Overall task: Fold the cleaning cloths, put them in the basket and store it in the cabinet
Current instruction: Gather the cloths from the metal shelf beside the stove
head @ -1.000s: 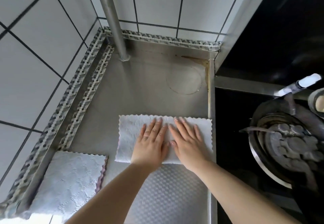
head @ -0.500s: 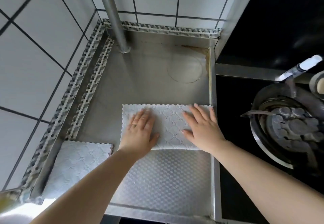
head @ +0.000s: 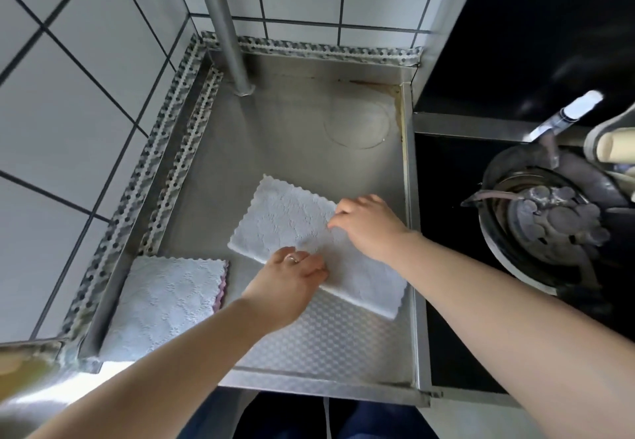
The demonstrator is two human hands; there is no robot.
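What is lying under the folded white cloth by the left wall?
Under the folded white scalloped cloth a pink cloth's edge peeks out on its right side, resting on the stainless steel counter. How far the pink layer extends is covered.

We see a soft, embossed white cloth [head: 292, 225] on a brushed steel counter [head: 292, 136]; glossy white wall tiles [head: 68, 112] behind it.

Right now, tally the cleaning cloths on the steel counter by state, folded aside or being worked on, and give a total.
Folded and set aside: 1, the white cloth by the tiled wall.
Being folded: 1, the white cloth under the left hand and right hand.
Total: 2
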